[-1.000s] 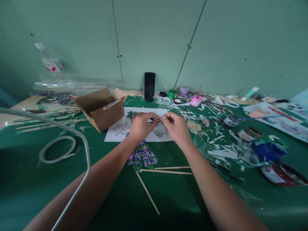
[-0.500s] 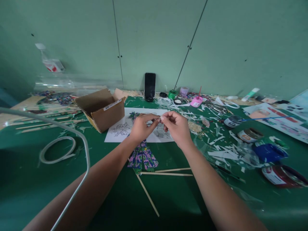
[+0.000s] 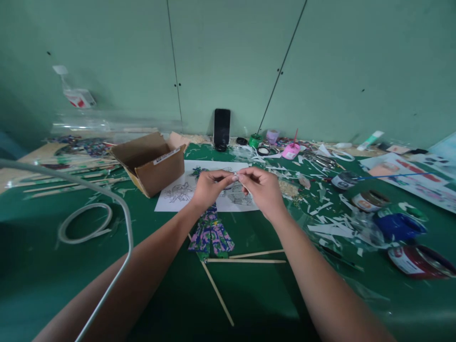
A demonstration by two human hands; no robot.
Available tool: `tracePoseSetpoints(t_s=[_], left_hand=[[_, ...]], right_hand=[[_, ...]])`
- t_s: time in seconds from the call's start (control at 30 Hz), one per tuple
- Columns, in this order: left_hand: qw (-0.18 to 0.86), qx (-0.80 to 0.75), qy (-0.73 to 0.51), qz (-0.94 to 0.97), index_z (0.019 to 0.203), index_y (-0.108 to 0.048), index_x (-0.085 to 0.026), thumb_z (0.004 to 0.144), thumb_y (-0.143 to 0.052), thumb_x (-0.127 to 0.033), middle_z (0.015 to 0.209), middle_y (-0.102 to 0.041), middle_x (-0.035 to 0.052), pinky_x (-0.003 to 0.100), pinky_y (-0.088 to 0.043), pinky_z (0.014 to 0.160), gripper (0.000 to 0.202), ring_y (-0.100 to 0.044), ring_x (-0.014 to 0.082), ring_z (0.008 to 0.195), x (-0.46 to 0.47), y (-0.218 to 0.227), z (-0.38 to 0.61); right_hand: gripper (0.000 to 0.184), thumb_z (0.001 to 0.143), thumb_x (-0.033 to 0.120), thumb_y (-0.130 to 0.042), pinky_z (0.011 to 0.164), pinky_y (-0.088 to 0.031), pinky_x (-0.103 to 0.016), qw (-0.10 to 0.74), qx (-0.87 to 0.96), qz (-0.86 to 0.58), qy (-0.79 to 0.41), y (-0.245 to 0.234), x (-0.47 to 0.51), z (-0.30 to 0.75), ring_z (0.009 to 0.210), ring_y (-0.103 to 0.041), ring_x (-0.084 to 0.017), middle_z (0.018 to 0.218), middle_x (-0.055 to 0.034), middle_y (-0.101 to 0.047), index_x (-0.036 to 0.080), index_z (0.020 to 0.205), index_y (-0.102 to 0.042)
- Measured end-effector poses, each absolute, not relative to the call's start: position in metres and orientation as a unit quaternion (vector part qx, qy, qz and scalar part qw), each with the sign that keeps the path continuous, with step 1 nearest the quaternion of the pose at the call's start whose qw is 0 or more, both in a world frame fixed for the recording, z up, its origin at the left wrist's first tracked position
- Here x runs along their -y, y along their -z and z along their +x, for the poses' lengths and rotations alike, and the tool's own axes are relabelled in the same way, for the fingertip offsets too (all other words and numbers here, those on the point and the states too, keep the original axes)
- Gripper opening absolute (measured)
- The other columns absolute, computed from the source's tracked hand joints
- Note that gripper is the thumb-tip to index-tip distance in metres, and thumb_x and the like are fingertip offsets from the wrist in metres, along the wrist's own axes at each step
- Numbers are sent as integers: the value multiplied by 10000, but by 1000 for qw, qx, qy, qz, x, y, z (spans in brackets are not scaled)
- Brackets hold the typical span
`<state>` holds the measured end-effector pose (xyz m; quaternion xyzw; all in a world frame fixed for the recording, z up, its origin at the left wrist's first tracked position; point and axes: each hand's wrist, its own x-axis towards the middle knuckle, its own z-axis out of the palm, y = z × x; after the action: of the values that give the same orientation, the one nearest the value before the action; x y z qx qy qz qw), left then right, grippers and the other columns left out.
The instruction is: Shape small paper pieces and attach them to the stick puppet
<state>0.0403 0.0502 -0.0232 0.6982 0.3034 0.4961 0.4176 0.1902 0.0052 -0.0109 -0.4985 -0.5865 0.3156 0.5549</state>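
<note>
My left hand (image 3: 211, 189) and my right hand (image 3: 261, 186) meet fingertip to fingertip, both pinched closed. Between them is a tiny pale bit, too small to name. Beneath them lies a white sheet with line drawings (image 3: 171, 202). A painted figure (image 3: 210, 235) in blue, pink and green, flat-looking, extends from under my left hand toward me; its upper part is partly hidden. Thin wooden sticks (image 3: 249, 261) lie at its lower end, one slanting toward me.
Left of the sheet stands an open cardboard box (image 3: 156, 175). A roll of white tape (image 3: 85, 223) and a grey cable (image 3: 126, 223) are at left. Paint jars (image 3: 420, 261) and paper scraps (image 3: 331, 228) crowd the right. A black phone (image 3: 222, 128) leans against the wall.
My left fingers have curled in more, and the small pale bit now shows between the fingertips. The sticks and figure look almost unmoved.
</note>
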Motion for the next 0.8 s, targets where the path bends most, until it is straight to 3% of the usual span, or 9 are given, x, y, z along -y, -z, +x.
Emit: tracePoseSetpoints(t_s=[0.33,0.8], left_hand=[[310,-303,-498,751,811,-733,-170,842,-622,-356,739,-713,45,264,-475,589,218,-619,163,663,-47,22,42],[310,-314,-485,755,863,-732,-168,857,-592,-319,798,-731,49,254,-479,600,207,-635,168,699,-46,21,42]], right_hand=[[224,734,404,-614,486,-386,-250,575,565,-504,-309,9,-6,188,476,-476,-106,559,39,-530,187,791,-617],[227,746,379,-611,498,-397,-251,573,562,-507,-315,6,-3,189,466,-480,-112,501,39,-528,166,814,-645]])
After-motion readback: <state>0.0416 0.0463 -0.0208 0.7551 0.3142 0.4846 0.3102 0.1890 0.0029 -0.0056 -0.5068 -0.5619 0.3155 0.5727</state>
